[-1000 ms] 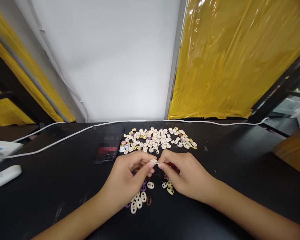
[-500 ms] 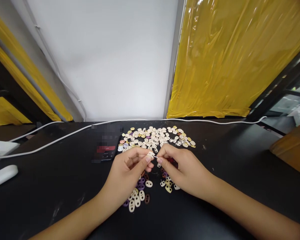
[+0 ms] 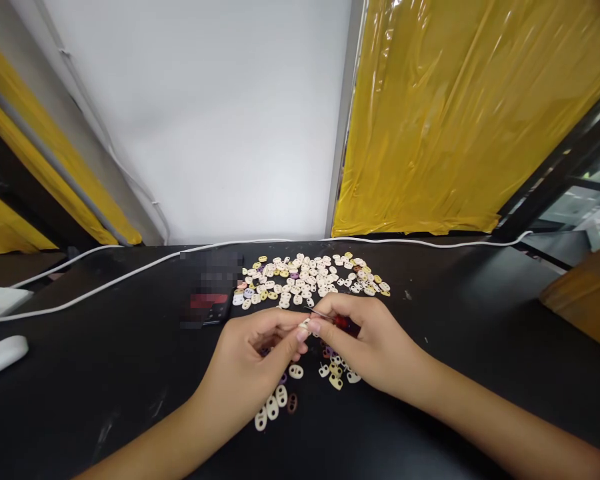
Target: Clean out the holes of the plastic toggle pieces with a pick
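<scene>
My left hand [image 3: 265, 353] pinches a small cream two-holed piece [image 3: 305, 324] between thumb and fingertips. My right hand [image 3: 367, 337] is closed round a thin metal pick [image 3: 322, 313]. A red part, apparently its handle, shows under the palm. The right thumb and forefinger meet the cream piece at its right side, and the pick's tip points left above it. Below the left hand lie several oval two-holed pieces [image 3: 272, 407], cream, brown and purple. Smaller cream and yellow pieces [image 3: 335, 382] lie beside the right hand, partly covered by it.
A wide spread of mostly cream pieces [image 3: 310, 273] covers the black table [image 3: 460, 413] behind my hands. Left of it is a dark phone [image 3: 213, 303], partly blurred out. A white cable [image 3: 130, 272] crosses the back. A white rounded object [image 3: 3, 357] lies far left, a brown box [image 3: 585, 300] right.
The cream piece has dropped slightly and tilted in my left fingers. The pick's tip has come away from it and lies above, while my right fingertips have moved left onto the piece.
</scene>
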`<state>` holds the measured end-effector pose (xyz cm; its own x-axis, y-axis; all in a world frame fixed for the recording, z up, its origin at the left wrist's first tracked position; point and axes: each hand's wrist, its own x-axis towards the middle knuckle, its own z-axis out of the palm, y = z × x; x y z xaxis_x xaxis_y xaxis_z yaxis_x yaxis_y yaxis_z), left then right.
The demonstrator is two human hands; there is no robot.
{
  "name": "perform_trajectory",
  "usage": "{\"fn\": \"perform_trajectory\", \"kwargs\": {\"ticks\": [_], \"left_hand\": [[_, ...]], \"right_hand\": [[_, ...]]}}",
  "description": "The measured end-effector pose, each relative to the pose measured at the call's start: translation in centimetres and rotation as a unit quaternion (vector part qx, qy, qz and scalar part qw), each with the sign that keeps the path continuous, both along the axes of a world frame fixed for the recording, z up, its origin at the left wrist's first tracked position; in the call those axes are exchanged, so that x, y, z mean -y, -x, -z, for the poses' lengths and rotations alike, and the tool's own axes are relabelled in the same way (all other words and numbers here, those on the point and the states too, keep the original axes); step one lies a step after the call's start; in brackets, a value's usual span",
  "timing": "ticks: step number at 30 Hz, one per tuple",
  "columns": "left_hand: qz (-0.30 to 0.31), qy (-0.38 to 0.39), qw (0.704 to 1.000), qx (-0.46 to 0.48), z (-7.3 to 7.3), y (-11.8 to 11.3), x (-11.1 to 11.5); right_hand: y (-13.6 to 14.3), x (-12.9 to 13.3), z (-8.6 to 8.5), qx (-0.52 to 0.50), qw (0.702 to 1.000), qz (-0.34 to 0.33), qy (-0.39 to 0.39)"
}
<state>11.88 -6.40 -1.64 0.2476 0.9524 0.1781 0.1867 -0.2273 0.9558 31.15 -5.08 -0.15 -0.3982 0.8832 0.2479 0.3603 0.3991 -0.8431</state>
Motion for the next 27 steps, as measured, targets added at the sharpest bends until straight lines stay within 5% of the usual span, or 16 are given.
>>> {"fn": "perform_trajectory", "kwargs": {"ticks": [8, 15, 22, 25, 27], "left_hand": [[0.001, -0.027, 0.998, -0.057, -0.9, 0.4, -0.5], [0.084, -0.089, 0.942, -0.312, -3.1, 2.4, -1.6], [0.064, -0.055, 0.919, -0.385, -3.5, 2.5, -1.3], [0.052, -0.058, 0.919, -0.387, -3.7, 2.4, -1.3], [0.053, -0.072, 0.923, -0.374, -3.7, 2.4, -1.4]], "right_hand": [[-0.6, -1.1, -0.5, -0.025, 0.998, 0.007, 0.049], [-3.3, -2.8, -1.0, 0.096, 0.983, -0.039, 0.152], [-4.8, -3.5, -1.5, 0.199, 0.956, -0.015, 0.213], [-4.9, -3.9, -1.4, 0.183, 0.966, 0.009, 0.181], [-4.9, -4.3, -1.1, 0.197, 0.974, 0.071, 0.092]]}}
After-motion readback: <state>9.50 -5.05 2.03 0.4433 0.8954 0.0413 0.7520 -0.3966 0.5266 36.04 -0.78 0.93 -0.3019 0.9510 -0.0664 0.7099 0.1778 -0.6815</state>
